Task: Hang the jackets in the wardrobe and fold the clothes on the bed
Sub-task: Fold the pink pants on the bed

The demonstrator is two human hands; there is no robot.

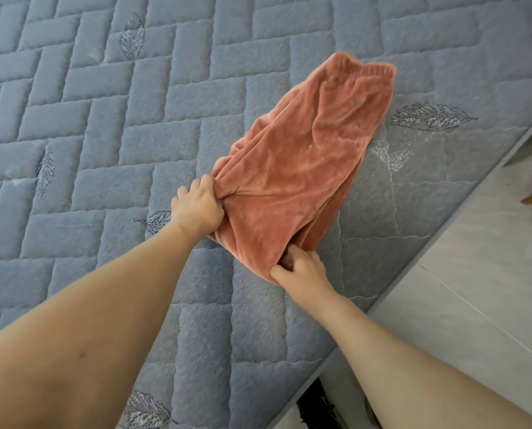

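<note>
In the head view, a bed covered with a blue-grey quilt fills most of the frame, running from the upper left down to the lower centre. The quilt is stitched in a brick-like pattern and carries embroidered leaves, one at the right near the bed's edge and others scattered at the left and the bottom.

An orange garment of soft, plush cloth lies on the quilt right of centre. It stretches on a slant from an elastic waistband at the upper right down to its near end at the middle of the frame. The cloth is rumpled, and the near end is lifted slightly off the quilt where the hands have it.

The left hand, at the centre of the frame, grips the garment's near left corner; its fingers are curled tight, with cloth bunched in the fist. The right hand, lower and to the right, holds the near right corner: the thumb lies over the cloth and the fingers are curled round its edge. Both bare forearms reach in from the bottom of the frame.

At the right, past the bed's edge, a pale tiled floor shows. A dark object sits at the bottom edge beside the bed; what it is cannot be told.
</note>
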